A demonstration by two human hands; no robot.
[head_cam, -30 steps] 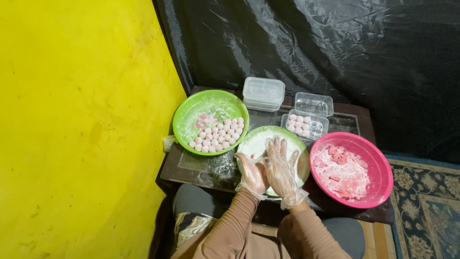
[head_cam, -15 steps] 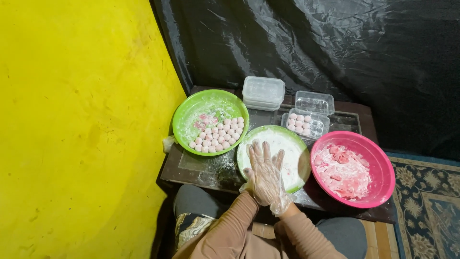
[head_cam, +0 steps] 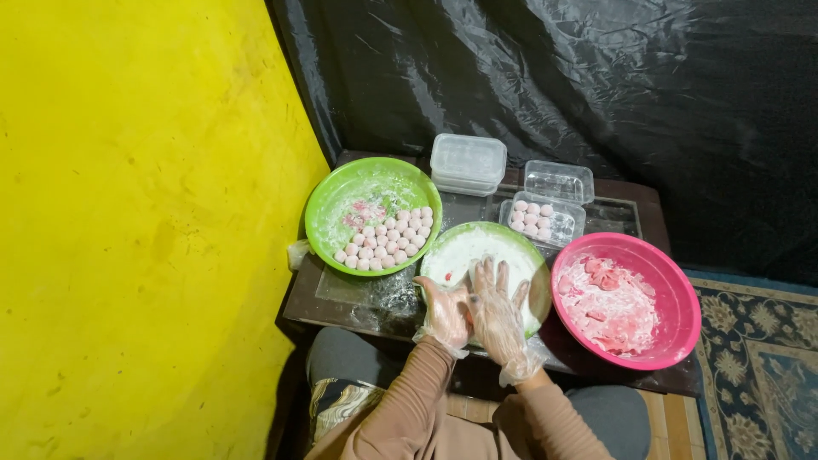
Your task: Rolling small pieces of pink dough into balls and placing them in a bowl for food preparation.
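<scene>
We have both hands in thin clear gloves over the near edge of the middle green bowl [head_cam: 521, 247], which holds white flour and one small red speck at its left side. Our left hand [head_cam: 446, 312] sits cupped on edge, and our right hand [head_cam: 497, 313] lies across it with the fingers spread flat; palms are pressed together, and whatever lies between them is hidden, so we cannot tell if the grip closes on a piece of dough. To the far left stands the larger green bowl [head_cam: 328, 213] with rows of floured pink balls [head_cam: 388, 240], and to the right the pink bowl [head_cam: 682, 294] holds rough pink dough pieces [head_cam: 607, 302] in flour. Beyond the middle bowl sit an open clear box [head_cam: 545, 220] with a few finished balls and a stack of closed clear boxes [head_cam: 467, 163] (all on a small dark table [head_cam: 341, 302] crowded nearly to its edges). What could go wrong, in our judgement: the bowls stand close against each other and the pink one overhangs the near edge, so a wide elbow could nudge it off. The loose glove cuffs might drag through the flour and scatter it, and pressing the palms too hard would flatten a soft ball or stick it to the plastic.
</scene>
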